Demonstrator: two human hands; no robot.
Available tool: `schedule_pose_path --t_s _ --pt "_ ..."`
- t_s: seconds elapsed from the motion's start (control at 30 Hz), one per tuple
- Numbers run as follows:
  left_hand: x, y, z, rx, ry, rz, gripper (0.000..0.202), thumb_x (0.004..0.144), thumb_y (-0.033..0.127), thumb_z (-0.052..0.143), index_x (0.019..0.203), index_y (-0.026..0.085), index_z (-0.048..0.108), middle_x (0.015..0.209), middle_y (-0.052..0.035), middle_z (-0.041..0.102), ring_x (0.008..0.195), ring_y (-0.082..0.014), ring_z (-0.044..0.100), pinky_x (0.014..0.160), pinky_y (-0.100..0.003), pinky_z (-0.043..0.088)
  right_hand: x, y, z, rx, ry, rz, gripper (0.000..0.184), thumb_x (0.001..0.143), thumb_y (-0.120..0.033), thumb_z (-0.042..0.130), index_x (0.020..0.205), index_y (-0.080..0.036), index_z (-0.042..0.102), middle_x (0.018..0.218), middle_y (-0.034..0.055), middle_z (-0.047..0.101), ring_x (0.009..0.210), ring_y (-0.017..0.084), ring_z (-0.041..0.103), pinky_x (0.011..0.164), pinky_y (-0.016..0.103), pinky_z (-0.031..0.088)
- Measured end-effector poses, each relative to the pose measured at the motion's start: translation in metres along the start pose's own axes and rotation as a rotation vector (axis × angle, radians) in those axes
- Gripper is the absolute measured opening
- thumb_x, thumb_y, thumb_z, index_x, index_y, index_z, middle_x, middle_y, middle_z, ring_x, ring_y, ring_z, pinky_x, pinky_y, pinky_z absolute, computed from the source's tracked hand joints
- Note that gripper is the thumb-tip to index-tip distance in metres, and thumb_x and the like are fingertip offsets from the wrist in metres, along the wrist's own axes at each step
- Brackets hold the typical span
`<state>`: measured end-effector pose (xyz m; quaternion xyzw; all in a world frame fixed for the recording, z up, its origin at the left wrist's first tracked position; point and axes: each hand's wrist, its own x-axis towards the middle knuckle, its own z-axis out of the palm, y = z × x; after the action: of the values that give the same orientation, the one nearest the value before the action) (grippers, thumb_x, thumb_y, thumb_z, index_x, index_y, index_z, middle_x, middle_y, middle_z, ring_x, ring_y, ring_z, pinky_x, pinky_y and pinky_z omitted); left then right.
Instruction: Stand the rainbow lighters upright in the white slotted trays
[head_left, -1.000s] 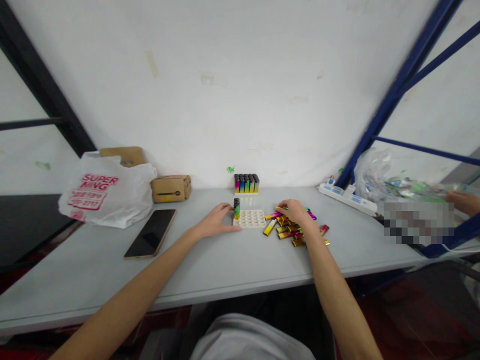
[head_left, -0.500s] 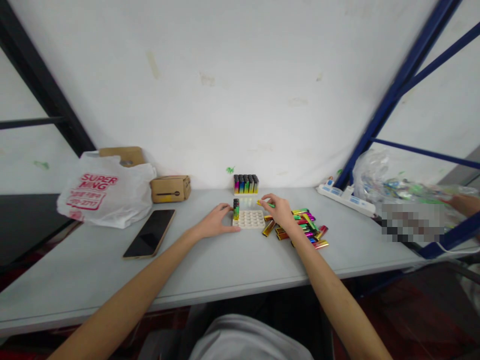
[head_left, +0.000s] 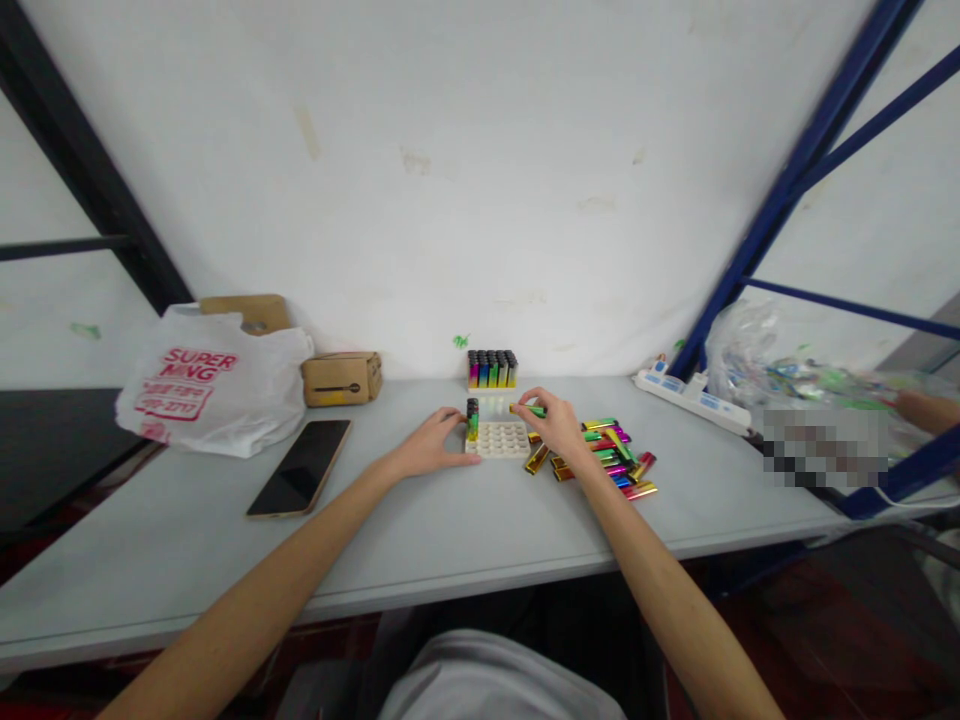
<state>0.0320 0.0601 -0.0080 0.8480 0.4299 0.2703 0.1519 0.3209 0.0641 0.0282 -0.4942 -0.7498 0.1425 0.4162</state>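
Observation:
My right hand (head_left: pixel 555 420) pinches a green and yellow lighter (head_left: pixel 529 409) above the right back part of a white tray with round holes (head_left: pixel 501 438). The lighter lies almost level in the fingers. My left hand (head_left: pixel 433 443) is at the tray's left end, its thumb against the front corner and its fingers by the back, holding the tray. A short row of lighters (head_left: pixel 472 420) with black tops stands upright in the leftmost holes. Right of the tray lies a loose heap of shiny coloured lighters (head_left: pixel 607 455), partly behind my right forearm.
Against the wall stands another tray full of upright lighters (head_left: pixel 493 369). To the left are a phone (head_left: pixel 300 468), a small cardboard box (head_left: pixel 342 379) and a white plastic bag (head_left: pixel 214 380). A power strip (head_left: pixel 694 399) lies at the right; beyond it shows another person's hand (head_left: pixel 926 411).
The lighter in my right hand has shifted slightly left and shows more of its length, lying more level. My left hand and the tray have stayed in place.

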Motion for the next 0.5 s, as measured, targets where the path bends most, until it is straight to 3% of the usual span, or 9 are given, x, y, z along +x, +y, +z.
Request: schedule_pose_path --t_s 0.13,0.2,0.37,0.5 --pt "0.000 0.001 -0.001 0.004 0.004 0.008 0.072 0.078 0.073 0.080 0.130 0.025 0.067 0.143 -0.0137 0.065 0.131 -0.0366 0.064 0.118 -0.049 0.049 0.004 0.006 0.002 -0.049 0.015 0.031 0.044 0.089 -0.058 0.071 0.066 -0.023 0.058 0.059 -0.0019 0.056 0.058 0.016 0.049 0.062 0.029 0.040" --pt "-0.001 0.001 -0.001 0.003 -0.003 0.010 0.073 0.078 0.073 0.079 0.131 0.024 0.066 0.144 -0.0142 0.065 0.132 -0.0361 0.064 0.118 -0.049 0.048 0.006 0.009 0.004 -0.049 0.041 0.018 0.051 0.091 -0.062 0.068 0.063 -0.023 0.053 0.061 -0.0004 0.056 0.060 0.017 0.050 0.064 0.030 0.043" --pt "-0.001 0.001 -0.002 0.002 -0.001 0.008 0.073 0.078 0.074 0.079 0.129 0.024 0.067 0.144 -0.0146 0.065 0.132 -0.0370 0.063 0.117 -0.049 0.048 0.006 0.011 0.007 0.071 -0.006 -0.034 0.051 0.104 -0.062 0.048 0.080 -0.021 0.065 0.084 0.0063 0.067 0.078 0.020 0.064 0.077 0.031 0.053" --pt "-0.001 0.002 -0.001 0.000 0.003 0.000 0.072 0.078 0.074 0.079 0.129 0.025 0.067 0.143 -0.0132 0.066 0.132 -0.0371 0.063 0.117 -0.049 0.049 0.003 0.010 0.010 0.174 -0.114 0.033 0.043 0.106 -0.058 0.045 0.091 -0.021 0.062 0.079 0.0033 0.069 0.074 0.019 0.065 0.077 0.031 0.052"
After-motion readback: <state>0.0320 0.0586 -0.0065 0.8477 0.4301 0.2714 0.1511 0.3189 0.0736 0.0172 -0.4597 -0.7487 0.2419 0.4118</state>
